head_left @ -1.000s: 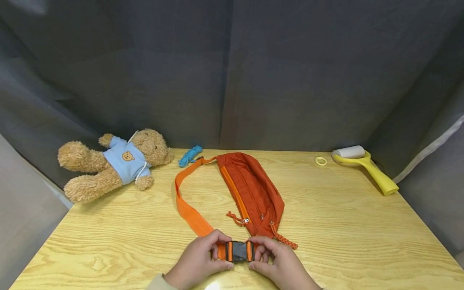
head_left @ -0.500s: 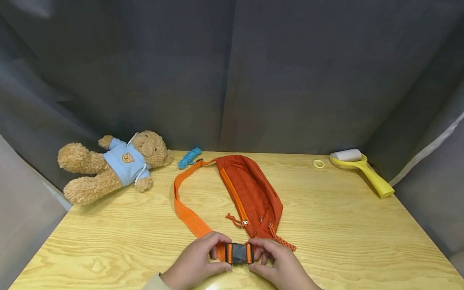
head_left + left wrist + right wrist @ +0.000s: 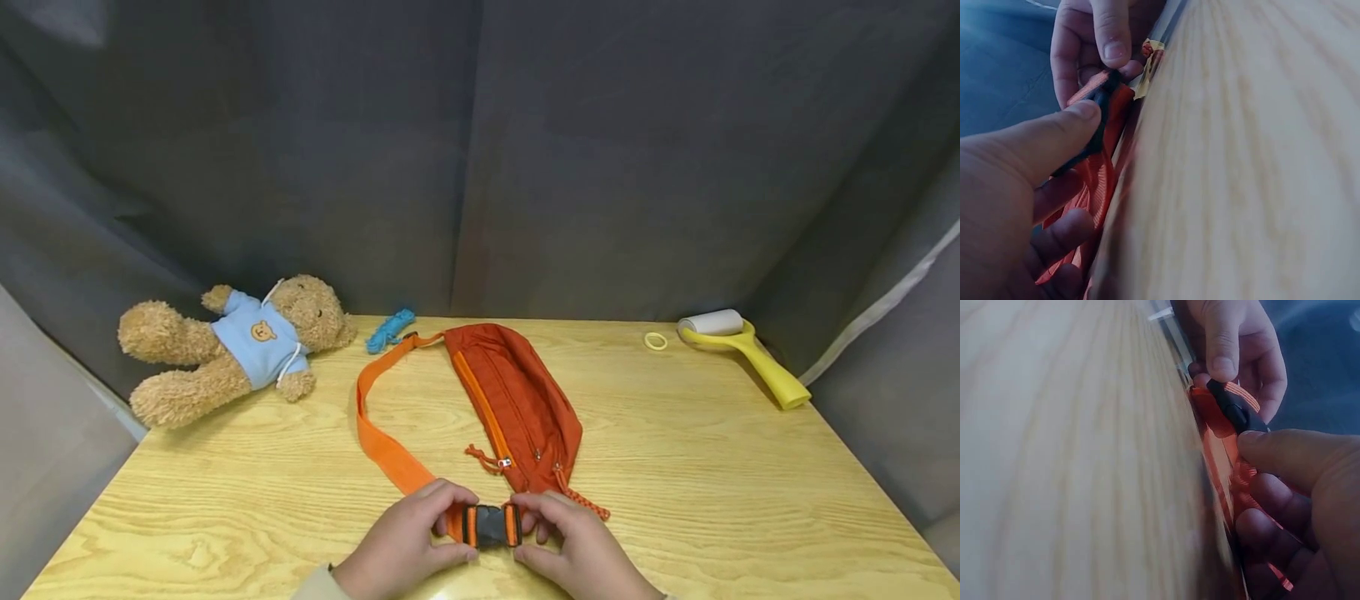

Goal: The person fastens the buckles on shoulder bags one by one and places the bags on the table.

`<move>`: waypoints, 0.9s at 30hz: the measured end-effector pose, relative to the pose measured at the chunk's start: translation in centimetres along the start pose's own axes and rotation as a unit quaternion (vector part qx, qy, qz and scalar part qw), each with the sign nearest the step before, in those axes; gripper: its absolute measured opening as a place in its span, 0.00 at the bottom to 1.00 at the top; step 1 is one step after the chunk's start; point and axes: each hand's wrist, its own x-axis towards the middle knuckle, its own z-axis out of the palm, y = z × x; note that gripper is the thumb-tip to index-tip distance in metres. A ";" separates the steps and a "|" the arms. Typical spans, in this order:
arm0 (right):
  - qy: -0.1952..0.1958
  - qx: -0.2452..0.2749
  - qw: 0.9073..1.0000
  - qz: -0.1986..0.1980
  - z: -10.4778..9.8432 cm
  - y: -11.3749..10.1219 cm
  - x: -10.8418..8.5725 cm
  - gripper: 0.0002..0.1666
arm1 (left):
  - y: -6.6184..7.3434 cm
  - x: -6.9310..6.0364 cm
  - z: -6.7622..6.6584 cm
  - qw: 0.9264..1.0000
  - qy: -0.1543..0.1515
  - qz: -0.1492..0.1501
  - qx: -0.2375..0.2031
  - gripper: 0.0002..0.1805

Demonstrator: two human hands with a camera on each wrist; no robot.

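Observation:
A red-orange waist bag (image 3: 517, 404) lies on the wooden table, its orange strap (image 3: 382, 442) looping out to the left. At the near end of the strap is a black side-release buckle (image 3: 491, 527), its two halves joined. My left hand (image 3: 408, 533) pinches the buckle's left end between thumb and fingers; my right hand (image 3: 573, 537) pinches its right end the same way. In the left wrist view the left thumb lies on the dark buckle (image 3: 1100, 119) above the strap. The right wrist view shows both thumbs at the buckle (image 3: 1235, 409).
A teddy bear (image 3: 262, 333) in a blue shirt lies at the back left. Beside it is a blue cord bundle (image 3: 390, 329). At the back right are a yellow ring (image 3: 656, 341) and a yellow-handled lint roller (image 3: 757, 354). Dark curtains (image 3: 600, 167) enclose the table.
Both hands keep their hold on the joined buckle. The whole head view has shifted slightly; nothing else has visibly moved on the table.

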 end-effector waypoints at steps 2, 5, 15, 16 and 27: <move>-0.003 -0.003 1.000 -0.004 -0.1 -0.1 0.0 0.28 | 0.2 0.0 -0.1 1.000 -0.007 -0.003 0.005 0.25; -0.004 -0.013 1.000 -0.005 -0.2 -0.1 -0.1 0.27 | 0.4 0.0 -0.2 1.000 -0.013 -0.003 0.010 0.25; 0.020 -0.053 0.998 -0.040 -0.7 0.0 -0.5 0.24 | 0.5 -0.3 -0.4 0.998 0.011 0.030 0.057 0.24; 0.025 -0.058 0.997 -0.043 -0.8 0.0 -0.5 0.24 | 0.4 -0.3 -0.4 0.997 0.017 0.033 0.067 0.24; 0.080 -0.164 0.982 -0.050 -1.4 -0.4 -1.2 0.21 | 0.6 -0.7 -1.2 0.989 0.036 0.023 0.140 0.25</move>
